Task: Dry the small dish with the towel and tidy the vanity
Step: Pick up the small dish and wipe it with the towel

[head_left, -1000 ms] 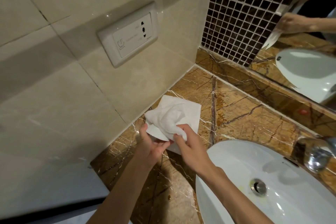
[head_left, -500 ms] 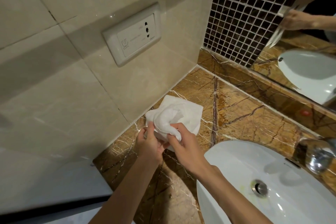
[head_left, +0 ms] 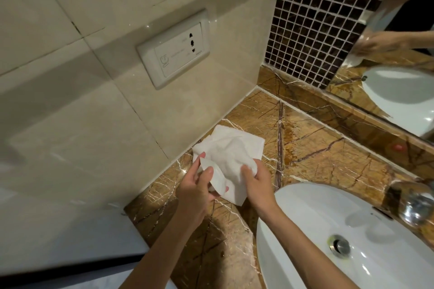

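The small dish point(head_left: 217, 177) is held above the brown marble vanity top point(head_left: 328, 155), near the corner with the beige wall, left of the white sink point(head_left: 305, 218). The left hand point(head_left: 196, 191) grasps it from below and from the side, thumb on its white rim, fingers under it. The dish is mostly covered by the white towel point(head_left: 231, 155), so I cannot tell its full shape or long axis; the visible edge is tilted, its open face turned toward the right hand. The right hand point(head_left: 257, 185) is closed on a bunch of the towel and presses it onto the dish. The wall socket plate point(head_left: 175, 50) carries a shaver symbol and small print, too small to read.
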Demonstrator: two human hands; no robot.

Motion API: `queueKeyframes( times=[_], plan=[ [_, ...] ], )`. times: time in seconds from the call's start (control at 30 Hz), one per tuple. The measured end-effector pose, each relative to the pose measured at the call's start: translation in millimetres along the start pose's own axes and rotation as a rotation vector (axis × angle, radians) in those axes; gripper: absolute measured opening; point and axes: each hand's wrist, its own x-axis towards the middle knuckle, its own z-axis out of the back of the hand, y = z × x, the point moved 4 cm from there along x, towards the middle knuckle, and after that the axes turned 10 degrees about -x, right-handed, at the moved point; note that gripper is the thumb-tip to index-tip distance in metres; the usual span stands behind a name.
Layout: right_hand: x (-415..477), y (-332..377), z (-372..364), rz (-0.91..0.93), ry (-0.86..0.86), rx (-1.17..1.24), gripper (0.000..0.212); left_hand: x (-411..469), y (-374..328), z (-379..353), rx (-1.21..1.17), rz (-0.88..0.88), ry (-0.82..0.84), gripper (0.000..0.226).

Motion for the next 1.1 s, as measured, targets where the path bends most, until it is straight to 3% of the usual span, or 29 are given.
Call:
queueKeyframes(
  times=[0.13, 0.27, 0.4, 0.57, 0.9, 1.1],
  plan=[
    [-0.5, -1.5, 1.6, -0.104, -0.074, 0.106, 0.014, 2.4, 2.5, 5.4, 0.108, -0.066, 0.004, 0.051],
    [-5.6, 2.4, -9.5, -0.119, -0.016, 0.15, 0.015, 14.2, 9.4, -2.8, 0.315, -0.112, -0.013, 0.072],
    [-0.9, -3.8, -9.3, -0.238, 0.015, 0.233, 0.026, 17.2, 6.9, -14.7, 0.836, -0.329, 0.081, 0.077],
    [6.0, -6.9, -8.0, -0.332, 0.009, 0.38, 0.02, 12.8, 15.6, -17.7, 1.184, -0.37, 0.312, 0.077],
    [-4.6, -12.6, -6.7, -0.344, 0.018, 0.369, 0.023, 9.3, 10.5, -17.6, 1.258, -0.481, 0.235, 0.076],
    [-7.7, -13.2, -6.9, -0.352, 0.029, 0.357, 0.024, 16.3, 7.1, -15.3, 1.291, -0.427, 0.165, 0.074]
  ],
)
